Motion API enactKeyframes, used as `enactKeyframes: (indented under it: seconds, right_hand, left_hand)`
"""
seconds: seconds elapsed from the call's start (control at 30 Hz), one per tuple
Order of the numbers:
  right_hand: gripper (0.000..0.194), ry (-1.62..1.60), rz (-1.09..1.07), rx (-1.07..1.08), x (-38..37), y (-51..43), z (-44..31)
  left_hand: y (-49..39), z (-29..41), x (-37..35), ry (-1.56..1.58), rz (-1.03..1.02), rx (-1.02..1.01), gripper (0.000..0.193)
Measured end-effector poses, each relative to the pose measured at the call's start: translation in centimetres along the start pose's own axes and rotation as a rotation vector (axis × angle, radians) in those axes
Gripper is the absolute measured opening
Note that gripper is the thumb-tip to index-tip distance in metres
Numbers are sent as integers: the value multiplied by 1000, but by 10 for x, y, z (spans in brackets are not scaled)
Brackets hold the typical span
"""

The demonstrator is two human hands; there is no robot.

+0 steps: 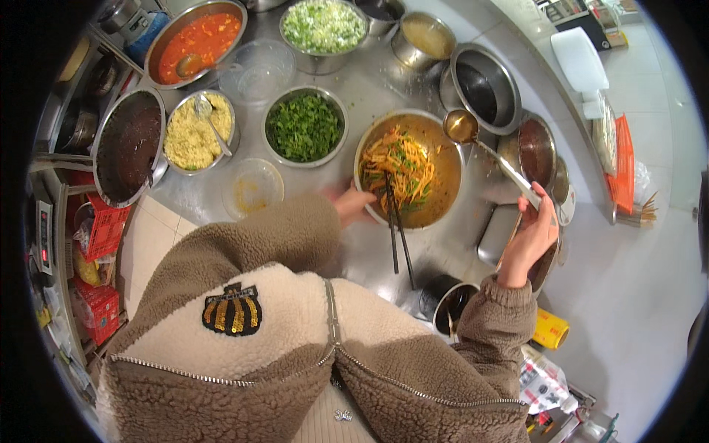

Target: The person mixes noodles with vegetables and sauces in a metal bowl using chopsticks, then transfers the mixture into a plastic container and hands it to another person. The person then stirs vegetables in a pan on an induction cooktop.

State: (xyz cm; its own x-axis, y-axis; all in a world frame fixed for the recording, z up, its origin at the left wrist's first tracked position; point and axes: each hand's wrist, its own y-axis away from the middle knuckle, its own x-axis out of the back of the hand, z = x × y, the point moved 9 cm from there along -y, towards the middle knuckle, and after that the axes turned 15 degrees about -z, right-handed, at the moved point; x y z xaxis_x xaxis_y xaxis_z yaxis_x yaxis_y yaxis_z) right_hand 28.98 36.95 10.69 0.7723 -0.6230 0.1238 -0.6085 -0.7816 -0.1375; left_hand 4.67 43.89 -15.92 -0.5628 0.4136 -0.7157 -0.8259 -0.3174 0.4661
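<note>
A wide metal mixing bowl [451, 183] stands on the steel counter, holding orange shredded strips with green pieces [407, 171]. My left hand [355, 204] grips its near-left rim, thumb over the edge and fingers outside. Black chopsticks [392, 232] lean in the bowl, their free ends pointing towards me. In my right hand [534, 227] is the handle of a metal ladle [498, 160]. The ladle's cup [460, 127], with brownish liquid in it, is over the bowl's far-right rim, near a deep pot of dark liquid [479, 88].
Left of the bowl are a bowl of chopped greens [304, 127], minced garlic-like paste with a spoon [196, 133], and dark sauce [130, 147]. Farther back stand red sauce [199, 47], chopped scallions [324, 25] and a clear plastic bowl [257, 72]. A black container [443, 302] stands near my right forearm.
</note>
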Motion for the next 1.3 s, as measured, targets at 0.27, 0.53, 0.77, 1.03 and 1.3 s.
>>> enactKeyframes:
  seconds: [0.27,0.53,0.77,1.03,1.3]
  right_hand:
    - [24,-737,3,-143,-105,-176,139]
    - [26,-559,-257,-100,-166,-223,175]
    - [20,-631,-174,-222,-131,-204,169]
    - [33,-693,-482,-225,-161,-193,158]
    - [40,973,-529,282,-47,29,52]
  left_hand:
    - [2,-1,-3,51,-33,-11,50]
    - [-1,-11,4,52,-43,-5,47]
    - [-3,-8,1,52,-59,-18,44]
    - [-1,-13,7,40,-26,57,50]
    - [6,8,6,25,-13,21,54]
